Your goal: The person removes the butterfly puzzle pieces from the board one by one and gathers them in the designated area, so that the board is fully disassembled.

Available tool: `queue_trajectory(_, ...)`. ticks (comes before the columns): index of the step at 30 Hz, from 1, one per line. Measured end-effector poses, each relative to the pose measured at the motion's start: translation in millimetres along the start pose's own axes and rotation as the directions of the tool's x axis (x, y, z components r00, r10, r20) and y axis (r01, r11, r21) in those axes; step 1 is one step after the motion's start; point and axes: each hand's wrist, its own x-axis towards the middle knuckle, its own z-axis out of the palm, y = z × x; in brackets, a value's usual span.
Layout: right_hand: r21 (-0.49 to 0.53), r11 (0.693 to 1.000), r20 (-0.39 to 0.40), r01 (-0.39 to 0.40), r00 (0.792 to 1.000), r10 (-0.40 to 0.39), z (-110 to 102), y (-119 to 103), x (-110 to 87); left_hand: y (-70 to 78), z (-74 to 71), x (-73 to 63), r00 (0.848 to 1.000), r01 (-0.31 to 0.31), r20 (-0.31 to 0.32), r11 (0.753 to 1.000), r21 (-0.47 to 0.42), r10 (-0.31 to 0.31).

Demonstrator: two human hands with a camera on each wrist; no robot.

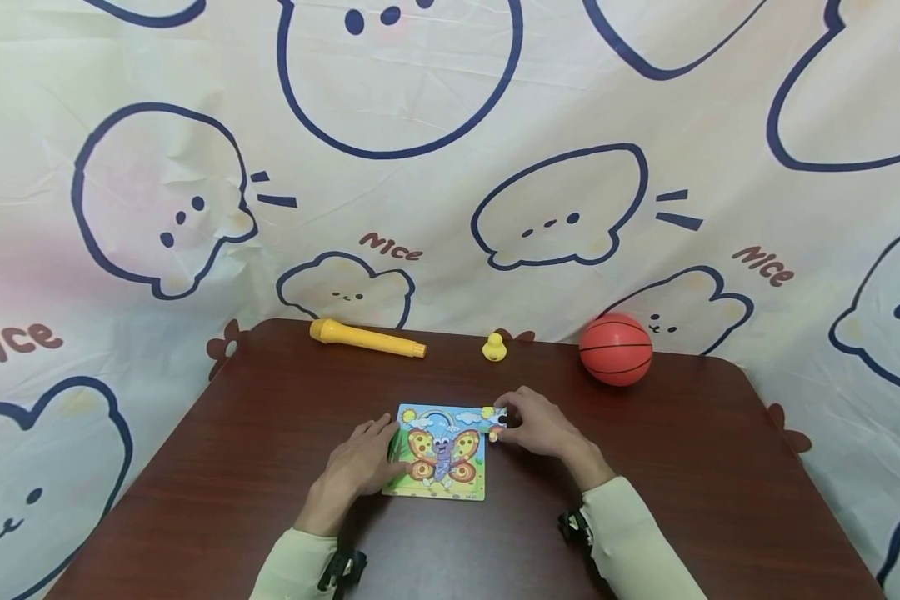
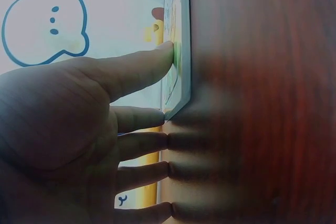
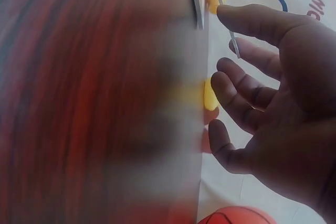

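Observation:
A butterfly jigsaw puzzle (image 1: 444,458) in a flat board lies on the table. My left hand (image 1: 360,458) is at its left edge; in the left wrist view the thumb (image 2: 142,69) rests on the board's face and the other fingers are fairly straight, their tips down at the table. Above the board's upper right corner, my right hand (image 1: 543,427) pinches a small puzzle piece (image 1: 489,422) between thumb and index finger. Seen edge-on in the right wrist view, that thin piece (image 3: 235,44) is off the table, and the remaining fingers curl loosely.
Along the back of the dark wooden table (image 1: 270,467) lie a yellow flashlight-shaped tube (image 1: 367,338), a small yellow rubber duck (image 1: 494,347) and a red toy basketball (image 1: 616,349). A printed cloth (image 1: 435,200) hangs behind the table.

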Motion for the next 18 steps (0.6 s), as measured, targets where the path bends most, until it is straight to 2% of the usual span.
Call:
queue_trajectory(11, -0.086, 0.995, 0.021, -0.051, 0.998, 0.054, -0.5, 9.5, -2.4, -0.8, 0.3, 0.6, 1.000, -0.007, 0.005, 1.000, 0.009, 0.007)
queue_trajectory(18, -0.088, 0.993, 0.030, -0.074, 0.997, 0.076, 1.6, 8.0, -4.3, -0.8, 0.2, -0.5, 1.000, -0.005, 0.007, 1.000, 0.008, 0.005)
